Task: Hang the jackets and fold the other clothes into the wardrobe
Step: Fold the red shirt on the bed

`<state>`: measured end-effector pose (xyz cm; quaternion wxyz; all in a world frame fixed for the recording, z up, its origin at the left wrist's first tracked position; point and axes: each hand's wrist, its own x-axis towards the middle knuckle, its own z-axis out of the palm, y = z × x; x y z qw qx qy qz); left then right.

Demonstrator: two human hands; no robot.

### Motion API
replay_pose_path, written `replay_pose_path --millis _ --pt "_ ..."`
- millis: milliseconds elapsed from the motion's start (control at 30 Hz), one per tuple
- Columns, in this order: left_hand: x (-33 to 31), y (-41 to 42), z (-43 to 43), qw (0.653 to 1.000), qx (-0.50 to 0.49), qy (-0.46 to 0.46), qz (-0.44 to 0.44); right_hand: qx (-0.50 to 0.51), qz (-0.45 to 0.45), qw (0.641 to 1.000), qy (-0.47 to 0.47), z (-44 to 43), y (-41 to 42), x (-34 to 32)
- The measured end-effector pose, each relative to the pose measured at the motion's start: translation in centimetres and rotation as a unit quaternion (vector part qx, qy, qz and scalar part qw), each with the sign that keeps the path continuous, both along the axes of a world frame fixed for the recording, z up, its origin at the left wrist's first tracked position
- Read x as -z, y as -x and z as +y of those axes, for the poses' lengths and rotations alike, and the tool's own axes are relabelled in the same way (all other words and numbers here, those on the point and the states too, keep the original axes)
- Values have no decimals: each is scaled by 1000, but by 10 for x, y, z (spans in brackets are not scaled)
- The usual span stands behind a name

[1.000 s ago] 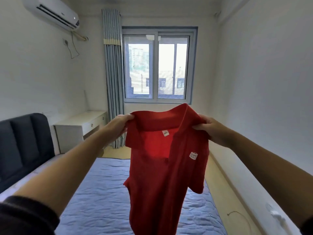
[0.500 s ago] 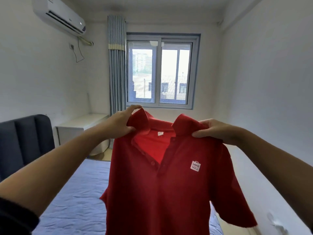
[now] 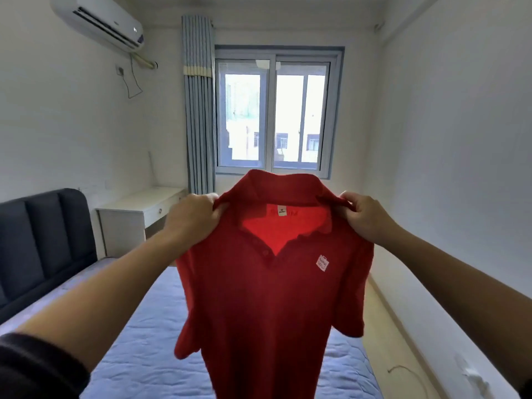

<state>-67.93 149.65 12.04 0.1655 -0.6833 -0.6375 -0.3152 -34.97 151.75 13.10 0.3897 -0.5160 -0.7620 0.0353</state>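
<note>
- Red polo shirt (image 3: 267,312) hangs in the air before the person, front toward the camera, above the bed (image 3: 144,355) and below the window (image 3: 273,116).
- White square patch (image 3: 323,262) sits tilted on the chest. Its upper line looks like "MINI"; the lower line is too blurred to read.
- Small white tag (image 3: 281,211) is sewn inside the back of the neck, its print too small to make out. Faint lettering beside it is not legible.
- Left hand (image 3: 193,218) grips the shirt at the shoulder beside the collar (image 3: 283,184), fingers curled into the cloth, back of the hand toward the camera.
- Right hand (image 3: 364,217) pinches the other shoulder the same way, knuckles up.
- Both arms reach forward, nearly straight. The hands are level and well apart, with the collar spread between them. A dark sleeve shows at the near end of the left forearm.
- Placket lies open, showing the brighter red inside of the back. Both short sleeves hang loose, and the hem runs off the bottom edge.
- Dark headboard (image 3: 43,240) stands at the left, a white desk (image 3: 138,214) beside the striped curtain (image 3: 198,110), an air conditioner (image 3: 98,20) high on the left wall.
</note>
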Motion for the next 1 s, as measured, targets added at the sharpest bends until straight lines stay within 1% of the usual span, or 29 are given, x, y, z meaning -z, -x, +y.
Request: replay_pose_path --millis 33,67,100,133,200,267,333,400,467,533,633,667,700,733,767,833,900,933,967,1000 --pt "7 3 1 998 35 60 -13 10 -5 1000 15 -2 -3 7" --pt "14 6 0 987 81 133 -46 12 -8 999 40 -4 -7 15" --pt "20 10 -1 969 126 197 -84 0 3 997 83 -8 -10 23" --pt "25 14 -4 949 165 241 -118 -24 23 989 141 -13 -12 31" --pt "35 17 -11 907 224 307 -181 -75 63 960 262 -24 -19 41" --pt "42 23 -20 863 262 357 -243 -112 94 927 345 -36 -27 44" --pt "40 30 -27 820 287 394 -299 -141 125 905 382 -42 -32 37" --pt "32 35 -27 790 311 416 -326 -149 147 900 382 -42 -35 24" --pt "18 38 -21 779 326 410 -345 -153 159 899 377 -34 -37 8" --pt "6 38 -9 774 325 404 -365 -155 157 896 386 -19 -38 -6" --pt "3 35 33 774 286 437 -359 -126 129 888 422 25 -35 -5" --pt "10 32 52 784 257 448 -345 -108 112 887 435 45 -33 5" --pt "23 29 74 804 216 456 -315 -88 90 885 448 67 -30 20" --pt "41 26 96 825 170 462 -277 -63 66 885 457 88 -27 39" --pt "65 22 121 840 123 472 -238 -31 41 885 463 113 -24 63" --pt "127 11 179 859 42 478 -178 37 -5 888 458 169 -15 123" --pt "196 -4 229 892 -34 427 -148 107 -39 905 409 220 -3 193" --pt "229 -13 248 904 -62 390 -165 144 -45 916 371 241 3 228" --pt "261 -22 265 906 -72 358 -216 170 -31 927 333 257 10 262" --pt "295 -32 275 895 -69 346 -272 182 -10 934 309 268 16 299"
